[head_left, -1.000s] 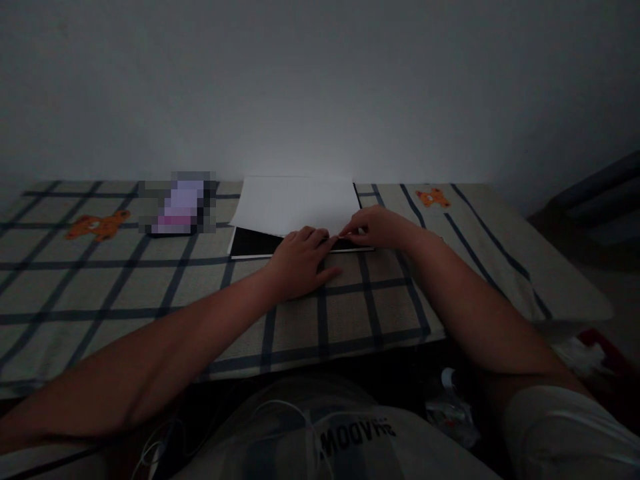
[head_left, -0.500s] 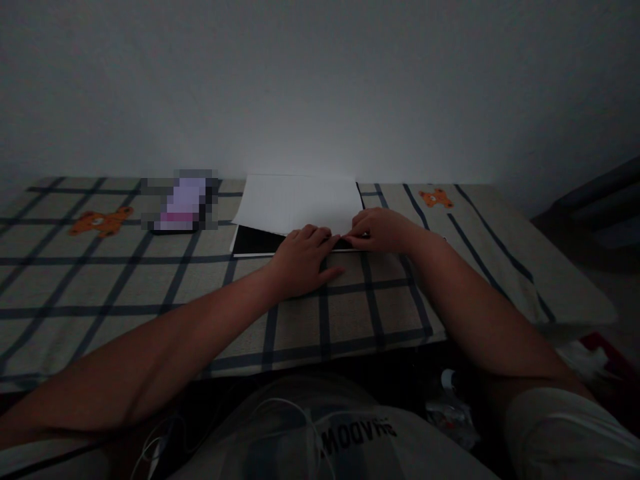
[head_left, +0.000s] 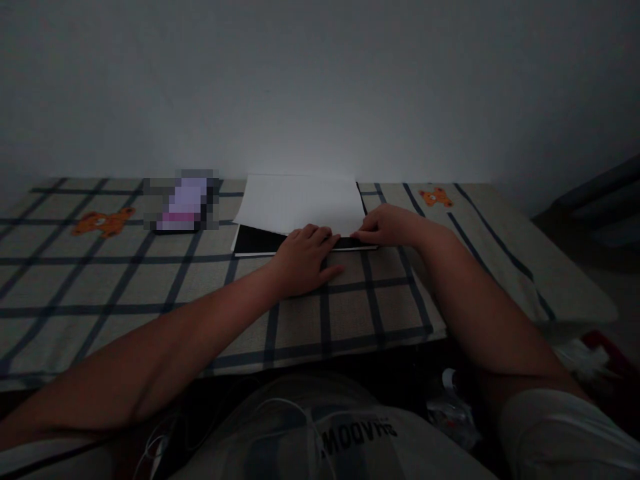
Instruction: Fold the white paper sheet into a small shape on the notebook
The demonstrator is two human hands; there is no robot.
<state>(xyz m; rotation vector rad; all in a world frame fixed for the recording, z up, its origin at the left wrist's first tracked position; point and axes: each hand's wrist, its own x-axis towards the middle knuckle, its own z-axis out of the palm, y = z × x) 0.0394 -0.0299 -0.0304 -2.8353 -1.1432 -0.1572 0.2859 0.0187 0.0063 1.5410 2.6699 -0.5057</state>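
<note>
The left hand lies palm down across the near edge of a white sheet, its fingers laid flat and close together, the thumb spread apart from them over the checked cloth. The right hand is at the sheet's near right corner, thumb and forefinger brought together there; whether paper is caught between them I cannot tell. The two hands are near each other, with a narrow gap between their fingertips

The sheet rests on a flat black panel, set askew so that a dark wedge shows along the near side, widest at the left. A thin white edge borders the panel toward the person. Both lie at the back of the table, close to the pale wall

To the left of the sheet, apart from it, is a phone, its lit screen blurred into blocks. An orange bear figure marks the cloth further left, another bear figure beyond the right hand. Below the table's front edge, a thin white cable crosses the person's lettered shirt
</note>
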